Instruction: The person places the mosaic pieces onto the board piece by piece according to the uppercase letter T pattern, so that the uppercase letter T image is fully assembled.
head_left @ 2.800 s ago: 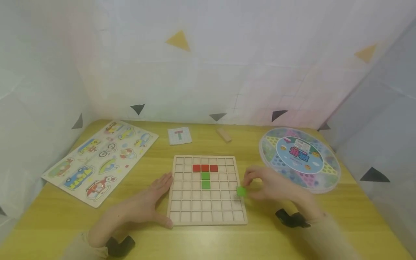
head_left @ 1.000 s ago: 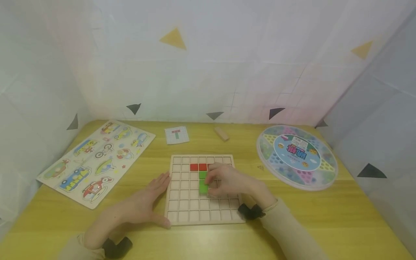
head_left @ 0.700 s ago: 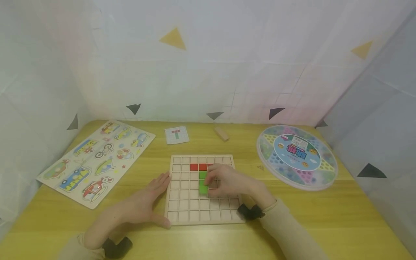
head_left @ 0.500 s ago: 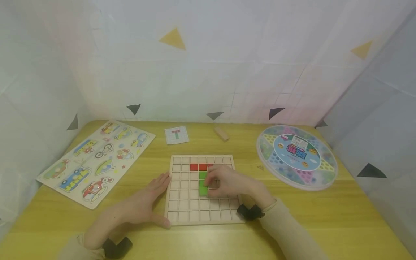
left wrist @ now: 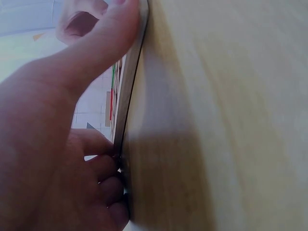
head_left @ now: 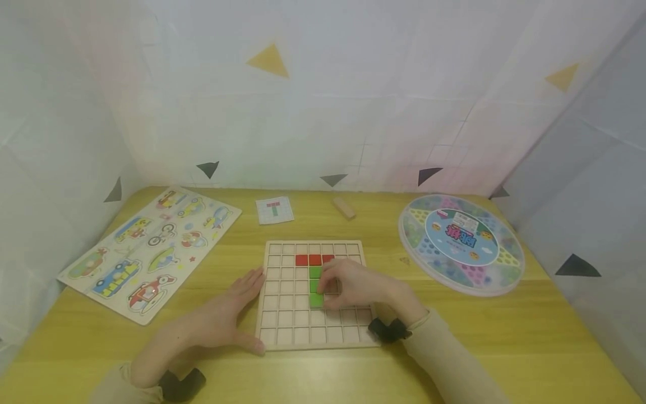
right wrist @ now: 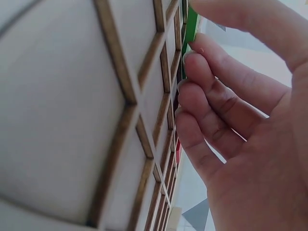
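A wooden grid board [head_left: 286,335] lies flat on the table. Three red tiles [head_left: 301,260] form a row near its far side, the rightmost partly behind my right hand. Two green tiles [head_left: 315,272] run down from the middle red one. My right hand [head_left: 355,285] pinches another green tile [head_left: 316,302] between thumb and forefinger, in line below those two; in the right wrist view this green tile [right wrist: 192,25] shows edge-on at the grid. My left hand [head_left: 222,317] rests along the board's left edge, fingers extended, thumb at the near corner.
Behind the board lie a small card [head_left: 275,210] with a red and green T pattern and a small wooden block [head_left: 344,208]. A vehicle picture puzzle [head_left: 151,255] lies left, a round game box [head_left: 461,244] right. White sheeting [head_left: 323,112] surrounds the table.
My right hand has brought the green tile from the board's right edge to the middle column. Since half a second ago the tile has shifted slightly nearer. My left hand stays at the edge.
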A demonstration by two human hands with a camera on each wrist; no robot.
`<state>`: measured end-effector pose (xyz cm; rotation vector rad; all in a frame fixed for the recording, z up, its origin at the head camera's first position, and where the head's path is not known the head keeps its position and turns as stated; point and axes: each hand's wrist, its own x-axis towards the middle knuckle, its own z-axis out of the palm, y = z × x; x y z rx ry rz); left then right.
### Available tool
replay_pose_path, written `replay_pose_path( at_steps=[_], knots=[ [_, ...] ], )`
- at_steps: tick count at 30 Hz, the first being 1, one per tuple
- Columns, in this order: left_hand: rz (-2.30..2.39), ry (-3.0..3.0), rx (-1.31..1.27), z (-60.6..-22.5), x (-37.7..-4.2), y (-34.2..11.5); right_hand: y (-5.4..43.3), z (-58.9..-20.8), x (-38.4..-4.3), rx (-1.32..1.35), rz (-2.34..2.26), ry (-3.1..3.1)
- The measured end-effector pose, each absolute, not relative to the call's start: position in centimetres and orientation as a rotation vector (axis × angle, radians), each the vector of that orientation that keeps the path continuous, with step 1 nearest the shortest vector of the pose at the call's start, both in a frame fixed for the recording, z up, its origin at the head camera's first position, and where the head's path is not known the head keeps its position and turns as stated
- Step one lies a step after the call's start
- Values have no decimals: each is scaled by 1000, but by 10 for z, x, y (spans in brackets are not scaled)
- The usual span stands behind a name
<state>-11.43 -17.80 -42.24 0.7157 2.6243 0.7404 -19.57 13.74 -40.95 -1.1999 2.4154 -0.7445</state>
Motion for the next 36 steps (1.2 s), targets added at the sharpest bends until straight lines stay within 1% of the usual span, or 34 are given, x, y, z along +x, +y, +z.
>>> replay_pose_path(
  at_steps=[11,26,36],
  knots=[
    [767,2617,708,-423,-116,-177,138,-411,-197,-1247,-706,2446],
    [753,2617,714,-422,-114,-174,141,-414,-196,-1170,-725,2461],
    [746,2624,723,-423,-112,-176,140,-415,-192,-1198,-741,2465]
  ],
)
